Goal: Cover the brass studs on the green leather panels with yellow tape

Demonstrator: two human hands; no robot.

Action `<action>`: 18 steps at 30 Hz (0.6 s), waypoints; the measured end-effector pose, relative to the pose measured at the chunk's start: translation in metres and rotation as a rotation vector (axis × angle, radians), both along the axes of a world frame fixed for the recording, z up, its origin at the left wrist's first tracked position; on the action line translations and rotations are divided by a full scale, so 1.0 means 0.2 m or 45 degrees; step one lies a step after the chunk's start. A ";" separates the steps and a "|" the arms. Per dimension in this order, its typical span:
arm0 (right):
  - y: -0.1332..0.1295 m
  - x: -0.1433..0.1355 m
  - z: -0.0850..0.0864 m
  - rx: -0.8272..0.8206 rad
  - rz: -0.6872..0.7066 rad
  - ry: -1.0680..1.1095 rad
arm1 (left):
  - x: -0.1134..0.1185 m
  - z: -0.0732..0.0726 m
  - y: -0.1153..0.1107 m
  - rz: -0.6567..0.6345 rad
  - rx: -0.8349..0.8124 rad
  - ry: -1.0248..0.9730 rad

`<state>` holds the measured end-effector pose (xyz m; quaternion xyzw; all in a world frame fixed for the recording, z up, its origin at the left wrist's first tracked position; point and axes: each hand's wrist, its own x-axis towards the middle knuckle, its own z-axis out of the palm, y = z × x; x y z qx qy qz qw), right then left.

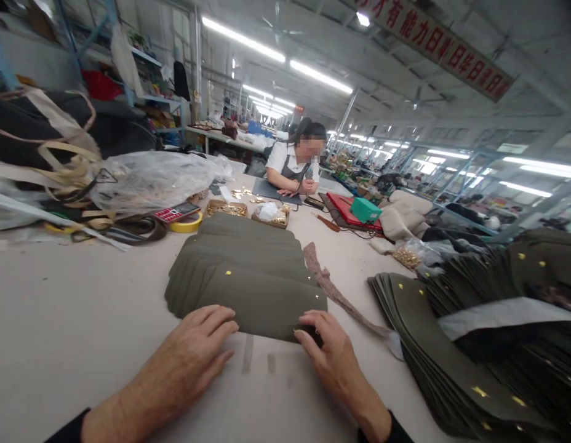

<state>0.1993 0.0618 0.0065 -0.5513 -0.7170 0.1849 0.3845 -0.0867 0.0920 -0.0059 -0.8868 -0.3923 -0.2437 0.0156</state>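
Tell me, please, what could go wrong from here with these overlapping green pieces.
The overlapping green pieces have the left hand and right hand at their near edge, so an uneven push might skew the row. Their far end lies close to the left box of gold-coloured parts; sliding them that way could bump it and spill some. The brown strip beside them might get caught underneath.

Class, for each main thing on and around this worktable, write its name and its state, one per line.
Dark olive flat pieces: overlapping, fanned out
Left hand: fingers apart, at their near edge
Right hand: thumb and fingers apart, at their near right corner
Small brown boxes of gold metal bits: open
Yellow tape roll: lying flat
Clear plastic bag: crumpled
White tube lights: lit
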 end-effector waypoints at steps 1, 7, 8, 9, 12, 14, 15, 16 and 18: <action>0.01 0.04 0.00 0.005 -0.016 -0.022 | 0.00 -0.01 0.03 -0.006 0.000 0.046; 0.01 0.22 -0.02 -0.086 -0.287 0.124 | 0.18 -0.01 0.04 -0.194 0.003 0.034; 0.02 0.24 -0.03 -0.106 -0.298 0.139 | 0.24 -0.01 0.04 -0.247 -0.008 0.010; 0.02 0.25 -0.04 -0.115 -0.302 0.139 | 0.30 0.00 0.03 -0.300 -0.029 -0.005; 0.04 0.27 -0.10 -0.038 -0.295 0.030 | 0.49 0.01 0.05 -0.355 -0.113 0.003; 0.05 0.27 -0.14 0.063 -0.260 -0.100 | 0.58 -0.01 0.08 -0.338 -0.167 0.040; 0.05 0.27 -0.16 0.102 -0.226 -0.159 | 0.61 -0.03 0.10 -0.331 -0.195 0.058; 0.05 0.28 -0.17 0.129 -0.189 -0.208 | 0.62 -0.04 0.11 -0.328 -0.223 0.066; 0.05 0.28 -0.18 0.159 -0.134 -0.278 | 0.63 -0.07 0.14 -0.329 -0.269 0.047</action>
